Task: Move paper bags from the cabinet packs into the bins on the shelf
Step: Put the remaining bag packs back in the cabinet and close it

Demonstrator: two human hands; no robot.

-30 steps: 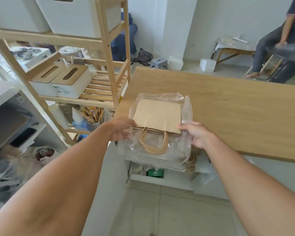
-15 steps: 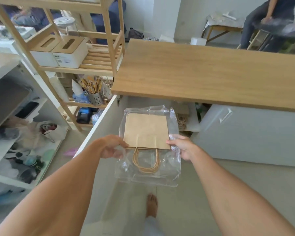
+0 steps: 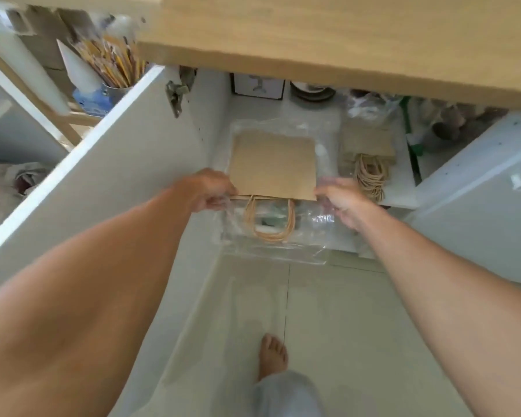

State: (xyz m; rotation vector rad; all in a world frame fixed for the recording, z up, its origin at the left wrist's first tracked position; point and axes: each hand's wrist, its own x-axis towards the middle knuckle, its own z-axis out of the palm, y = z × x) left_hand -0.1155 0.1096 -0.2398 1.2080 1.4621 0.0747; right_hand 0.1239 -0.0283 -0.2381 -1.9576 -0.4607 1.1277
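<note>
A clear plastic pack holds brown paper bags with twine handles toward me. It lies half on the white cabinet shelf under the wooden countertop, its near end overhanging the floor. My left hand pinches the pack's left edge at the bag's mouth. My right hand grips the right edge, blurred by motion. A second stack of brown paper bags lies loose on the shelf just to the right. The bins and their shelf are out of view.
The wooden countertop overhangs the cabinet. An open white door stands at the left, another door at the right. Plastic bags and clutter fill the cabinet's back. A utensil holder sits on a rack far left. My bare foot is below.
Both hands carried the pack from the countertop's edge down to the cabinet shelf below it. My view tilted down and moved closer to the cabinet.
</note>
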